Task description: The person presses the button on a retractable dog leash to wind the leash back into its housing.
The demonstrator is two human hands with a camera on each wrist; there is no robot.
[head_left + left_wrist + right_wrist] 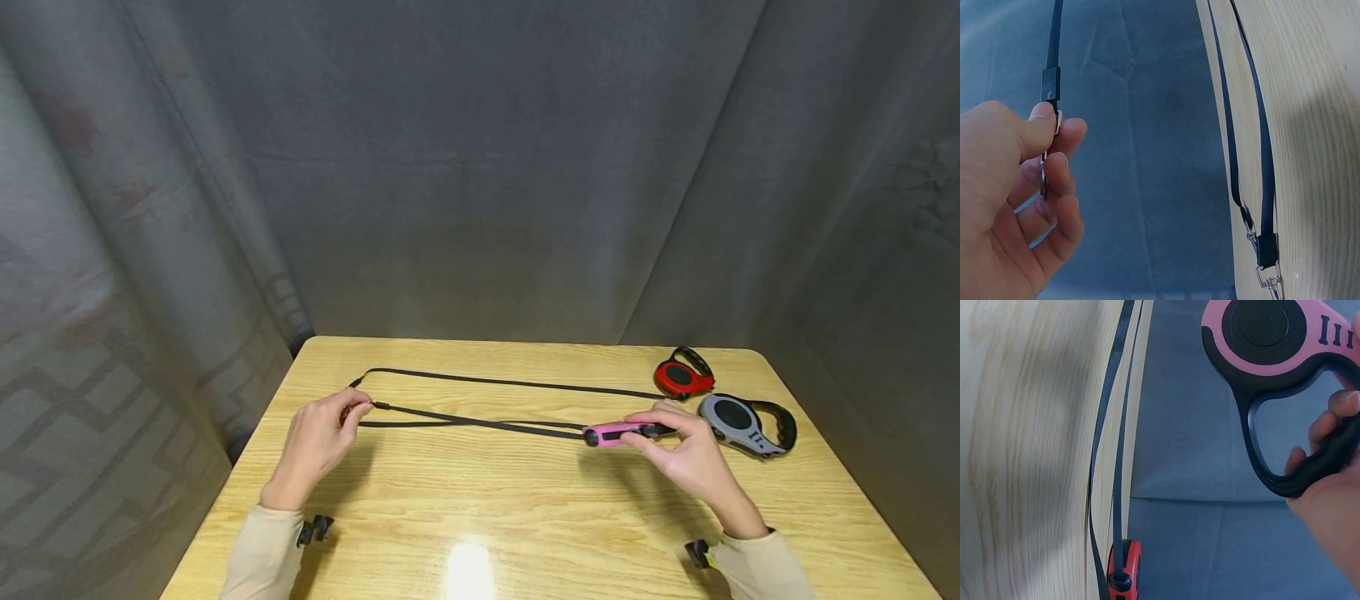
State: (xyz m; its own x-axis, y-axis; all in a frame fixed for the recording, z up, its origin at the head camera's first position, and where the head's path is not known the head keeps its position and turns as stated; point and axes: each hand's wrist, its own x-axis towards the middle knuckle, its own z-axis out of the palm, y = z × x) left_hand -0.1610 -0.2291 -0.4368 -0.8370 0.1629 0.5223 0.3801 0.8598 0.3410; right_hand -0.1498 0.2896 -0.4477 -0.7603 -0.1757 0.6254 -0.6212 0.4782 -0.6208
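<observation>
My right hand (690,454) grips the black handle of a pink-and-black retractable dog leash (606,434), raised above the table. In the right wrist view, fingers curl round the leash's looped handle (1335,447). A flat black strap (480,421) runs from this leash to my left hand (318,437). In the left wrist view, that hand's thumb and forefinger pinch the metal clip (1058,122) just below the strap's black sleeve (1051,83). The other fingers are bent, partly hiding the clip.
A red retractable leash (670,379) and a grey one (738,421) lie at the right of the wooden table (465,500). Their black straps stretch left, one along the back (510,384), ending in metal clips (1269,281). Grey curtains (480,208) surround the table.
</observation>
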